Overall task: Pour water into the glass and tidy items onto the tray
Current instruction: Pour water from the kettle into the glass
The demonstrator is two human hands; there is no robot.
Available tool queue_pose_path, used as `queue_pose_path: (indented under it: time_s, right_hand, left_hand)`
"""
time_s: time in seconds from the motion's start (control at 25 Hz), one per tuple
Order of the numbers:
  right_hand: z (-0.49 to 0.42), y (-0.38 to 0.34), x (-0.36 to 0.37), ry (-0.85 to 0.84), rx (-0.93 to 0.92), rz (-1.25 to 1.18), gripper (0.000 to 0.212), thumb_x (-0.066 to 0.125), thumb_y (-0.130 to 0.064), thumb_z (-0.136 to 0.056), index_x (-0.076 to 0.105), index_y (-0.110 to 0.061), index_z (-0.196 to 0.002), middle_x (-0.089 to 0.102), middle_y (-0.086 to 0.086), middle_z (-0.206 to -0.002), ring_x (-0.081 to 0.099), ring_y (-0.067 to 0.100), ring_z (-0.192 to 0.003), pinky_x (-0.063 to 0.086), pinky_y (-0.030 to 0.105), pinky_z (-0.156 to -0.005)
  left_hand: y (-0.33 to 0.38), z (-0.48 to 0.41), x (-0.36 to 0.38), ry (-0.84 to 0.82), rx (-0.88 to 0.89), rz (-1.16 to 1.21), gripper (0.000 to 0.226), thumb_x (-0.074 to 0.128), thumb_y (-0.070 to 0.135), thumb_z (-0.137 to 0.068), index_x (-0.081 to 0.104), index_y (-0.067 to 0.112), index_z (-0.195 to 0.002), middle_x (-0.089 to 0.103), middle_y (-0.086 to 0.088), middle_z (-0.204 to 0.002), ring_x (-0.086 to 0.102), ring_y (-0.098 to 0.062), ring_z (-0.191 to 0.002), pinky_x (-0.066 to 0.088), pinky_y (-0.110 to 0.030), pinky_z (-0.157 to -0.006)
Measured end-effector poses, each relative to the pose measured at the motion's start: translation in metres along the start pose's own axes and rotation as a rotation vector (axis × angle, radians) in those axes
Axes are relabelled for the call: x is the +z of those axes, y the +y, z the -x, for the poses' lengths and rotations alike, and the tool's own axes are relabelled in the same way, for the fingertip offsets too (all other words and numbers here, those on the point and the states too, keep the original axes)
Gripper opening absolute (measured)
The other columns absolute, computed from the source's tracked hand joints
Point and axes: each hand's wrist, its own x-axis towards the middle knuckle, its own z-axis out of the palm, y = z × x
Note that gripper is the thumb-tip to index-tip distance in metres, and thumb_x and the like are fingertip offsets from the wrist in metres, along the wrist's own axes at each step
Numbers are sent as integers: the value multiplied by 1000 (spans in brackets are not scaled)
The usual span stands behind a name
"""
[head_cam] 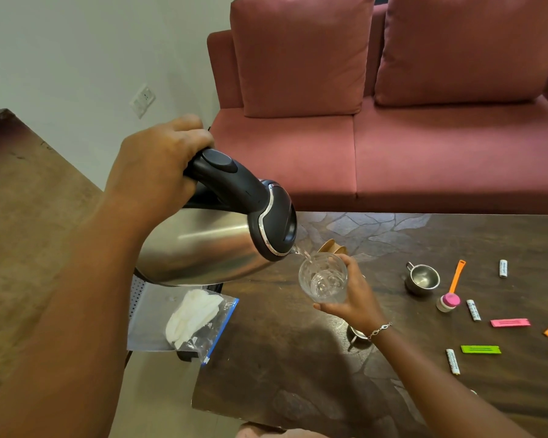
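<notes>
1. Head view: the curled fingers of the left hand [159, 159] are wrapped round the handle of the kettle [209, 245]. The glass [323, 279] is clasped from below by the right hand [356, 298].
2. One glass is seen: clear, tilted, held over the table [298, 374].
3. A little water [321, 287] is held in it, and a thin stream is fed in from the tipped steel kettle's spout.
4. To the right, four white sachets [474, 310] and four coloured clips [510, 323] are counted, beside one empty steel cup [421, 278].
5. White material is held in one zip bag [200, 320].

Big red sofa [424, 159] with two cushions [301, 55] at the far side, wall socket [142, 100] far left, wooden tabletop [29, 200] left.
</notes>
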Motion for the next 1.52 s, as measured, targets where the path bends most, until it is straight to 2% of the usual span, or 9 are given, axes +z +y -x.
queue_pose_path:
  time_s: [0.2, 0.32, 0.44, 0.6, 0.76, 0.96, 1.28, 1.4, 1.52]
  right_hand:
    - [3, -2, -1, 18, -2, 3, 91, 87, -25, -54, 32, -15, -127, 44, -7, -120, 47, 14, -111, 37, 22, -91]
    - [5, 0, -2, 18, 0, -2, 92, 87, -25, -54, 32, -15, -127, 45, -4, -123, 48, 15, -112, 38, 23, -92]
    - [7, 2, -3, 11, 4, -6, 92, 86, -27, -54, 32, -15, -128, 47, 1, -126, 49, 18, -113, 39, 25, -94]
    - [8, 3, -4, 10, 20, 2, 93, 86, -27, -55, 31, -15, -129, 47, 2, -128, 48, 17, -113, 42, 29, -95]
    - [9, 3, -5, 14, 22, 3, 94, 86, -27, -55, 30, -14, -130, 43, -5, -123, 46, 13, -112, 37, 22, -92]
    - [9, 2, -5, 20, 29, -8, 94, 86, -26, -55, 30, -15, -130, 41, -8, -121, 45, 11, -111, 36, 20, -92]
    - [9, 0, -5, 26, 44, -11, 94, 86, -25, -56, 30, -15, -130, 42, -6, -122, 45, 12, -111, 35, 19, -90]
    - [7, 1, -4, 21, 49, -13, 94, 86, -26, -56, 29, -15, -131, 45, 1, -128, 46, 15, -114, 38, 23, -93]
    - [7, 0, -4, 22, 52, -7, 95, 86, -27, -56, 29, -15, -131, 45, 3, -131, 45, 15, -114, 38, 23, -94]
  left_hand:
    - [2, 2, 7, -22, 9, 10, 14, 49, 4, -65, 60, 5, -73, 58, -11, -75, 51, -32, -57, 25, -21, -46]
    - [5, 3, 12, -29, -1, 31, 15, 47, 6, -64, 59, 6, -72, 58, -9, -76, 51, -30, -58, 24, -15, -50]
    - [7, 5, 15, -47, 1, 19, 13, 49, 5, -65, 59, 6, -72, 57, -8, -76, 50, -31, -57, 25, -17, -49]
    - [11, 5, 20, -92, -28, 0, 17, 60, -9, -65, 59, 6, -72, 56, -9, -74, 51, -33, -56, 33, -27, -47]
    - [15, 8, 25, -127, -22, -10, 19, 60, -11, -65, 57, 7, -72, 54, -9, -73, 49, -32, -54, 25, -18, -46]
    - [19, 10, 29, -161, -26, -1, 17, 60, -9, -67, 58, 6, -74, 54, -10, -74, 45, -29, -54, 23, -19, -47]
    - [23, 6, 28, -203, -25, 2, 17, 59, -9, -70, 59, 5, -79, 53, -11, -78, 45, -29, -57, 39, -33, -49]
    - [22, 4, 28, -215, -14, 5, 15, 60, -8, -70, 59, 5, -79, 53, -11, -78, 44, -28, -56, 36, -31, -48]
    - [22, 3, 30, -219, 8, 6, 16, 61, -9, -69, 58, 5, -77, 53, -11, -76, 42, -26, -55, 26, -22, -46]
